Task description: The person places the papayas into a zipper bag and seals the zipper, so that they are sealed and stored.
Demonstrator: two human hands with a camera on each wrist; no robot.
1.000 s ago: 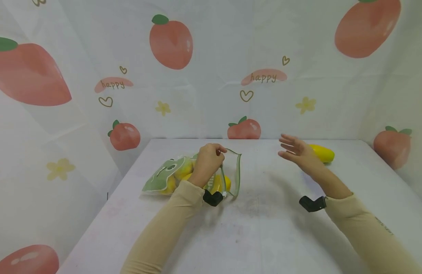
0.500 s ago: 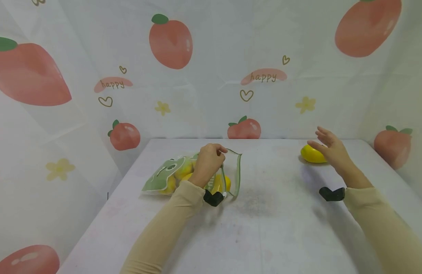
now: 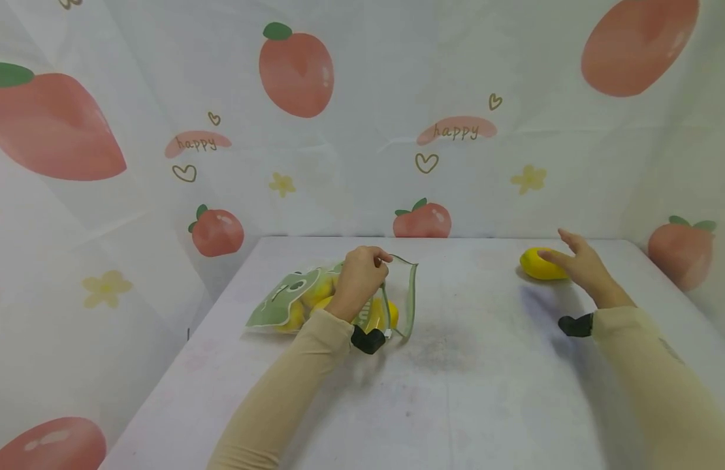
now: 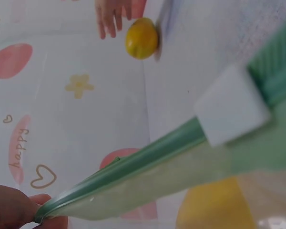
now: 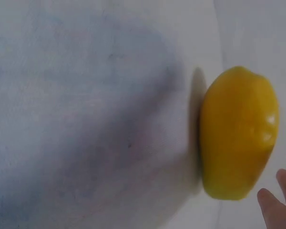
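My left hand [image 3: 358, 281] pinches the green-edged mouth of a clear zip bag [image 3: 268, 315] with a green printed face. In the left wrist view, thumb and fingers grip one end of the green zip strip [image 4: 133, 177], and a white slider [image 4: 232, 106] sits further along it. Several yellow fruits [image 3: 317, 292] lie inside the bag, partly hidden by the print and my hand. At the back right, a yellow oval fruit [image 3: 539, 264] lies on its side. My right hand [image 3: 584, 266] hovers beside it, fingers spread and holding nothing; its thumb overlaps the fruit in the head view.
Both the fruit and the bag rest on a white table [image 3: 445, 411]. A white cloth backdrop [image 3: 362, 170] printed with red fruits, hearts and flowers rises behind the table and along its sides.
My right hand has moved right and then lowered beside the yellow oval fruit, uncovering its left end. The left hand keeps its grip on the bag, hardly moving.
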